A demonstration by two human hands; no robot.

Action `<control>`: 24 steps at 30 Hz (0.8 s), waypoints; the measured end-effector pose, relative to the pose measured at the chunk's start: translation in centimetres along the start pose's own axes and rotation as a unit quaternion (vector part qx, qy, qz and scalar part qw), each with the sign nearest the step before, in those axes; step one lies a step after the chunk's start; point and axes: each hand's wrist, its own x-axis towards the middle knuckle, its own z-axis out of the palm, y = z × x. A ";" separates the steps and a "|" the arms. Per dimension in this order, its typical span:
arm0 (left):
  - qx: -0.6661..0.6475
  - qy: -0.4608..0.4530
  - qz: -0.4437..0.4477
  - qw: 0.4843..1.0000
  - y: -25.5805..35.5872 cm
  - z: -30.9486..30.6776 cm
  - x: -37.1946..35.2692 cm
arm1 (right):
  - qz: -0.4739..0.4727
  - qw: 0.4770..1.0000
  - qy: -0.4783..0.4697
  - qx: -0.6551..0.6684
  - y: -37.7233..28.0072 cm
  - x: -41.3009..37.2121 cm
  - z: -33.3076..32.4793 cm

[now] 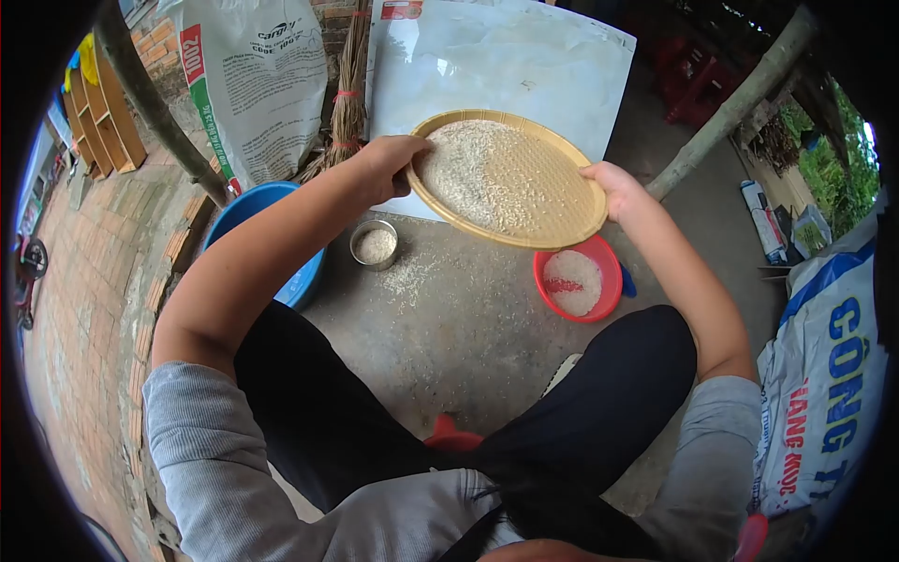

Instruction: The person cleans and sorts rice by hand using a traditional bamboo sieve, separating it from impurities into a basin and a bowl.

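A round, woven winnowing basket is held up in front of me, tilted down to the right. Rice grains lie thickest on its left half and thin out across the weave. My left hand grips the left rim, its fingers partly hidden beneath. On the opposite rim my right hand is closed, thumb on top. Below the basket on the right stands a red plastic bowl with rice in it. To the left, a small metal tin also holds rice. Loose grains are scattered on the floor near it.
A blue tub stands behind my left forearm. White sacks, a straw broom and a pale board surround the spot. Wooden poles slant on both sides. Red chairs stand at the back.
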 end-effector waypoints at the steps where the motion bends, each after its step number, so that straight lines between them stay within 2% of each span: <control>1: -0.014 0.013 -0.014 1.000 0.7 -0.6 -0.2 | -0.021 1.000 0.003 -0.016 0.5 -0.7 1.2; 2: -0.031 0.026 -0.029 0.999 1.3 -1.6 -0.2 | -0.020 1.000 0.005 -0.022 0.9 -1.6 2.3; 3: -0.058 -0.027 -0.029 0.998 1.4 -3.4 0.5 | -0.052 0.995 -0.048 -0.068 1.2 -3.0 3.6; 4: -0.074 -0.034 -0.022 0.996 1.4 -3.7 0.0 | -0.084 0.985 -0.102 -0.113 1.3 -3.7 4.2; 6: -0.108 0.041 -0.007 0.993 0.9 -1.8 -0.4 | -0.097 0.988 -0.093 -0.077 0.9 -2.6 3.3; 7: -0.102 0.046 -0.003 0.994 0.5 -0.9 0.1 | -0.074 0.993 -0.058 -0.066 0.3 -1.3 1.6; 8: -0.031 0.049 0.035 0.998 0.8 0.7 -2.2 | -0.049 0.997 -0.023 -0.052 0.1 -0.5 0.4; 9: -0.016 0.025 0.042 0.999 0.9 1.2 -2.4 | 0.002 1.000 -0.005 -0.022 -0.2 -1.0 0.2; 10: -0.005 0.001 0.052 0.999 0.9 1.4 -2.4 | 0.003 1.000 -0.005 -0.019 0.2 -1.0 0.5; 12: -0.033 0.017 0.082 0.996 1.1 -0.2 -1.1 | -0.052 0.998 0.011 -0.033 0.9 -0.9 1.3; 13: -0.001 -0.012 0.074 0.997 1.6 -2.0 -0.7 | -0.063 0.997 -0.022 -0.030 1.3 -1.1 1.9; 14: -0.021 -0.016 0.015 1.000 1.8 -3.4 0.4 | -0.056 0.998 -0.019 -0.032 1.5 -2.5 3.3; 16: -0.039 -0.080 0.016 0.996 0.9 -4.5 -0.3 | -0.112 0.985 -0.079 -0.108 1.4 -5.8 5.9; 18: -0.049 0.045 -0.013 0.998 0.1 -2.0 -0.2 | -0.129 0.989 -0.040 -0.067 0.7 -3.7 3.6; 20: 0.003 0.043 0.011 0.999 -0.3 0.0 -0.7 | -0.070 0.996 -0.006 -0.063 -0.2 -2.3 1.1; 23: 0.038 -0.018 0.049 0.998 0.2 -0.7 -0.4 | -0.015 0.998 0.009 -0.053 0.7 -1.1 0.6; 24: 0.076 -0.044 0.127 0.988 0.4 -2.2 -1.3 | -0.011 0.999 0.010 -0.052 1.0 -2.0 1.4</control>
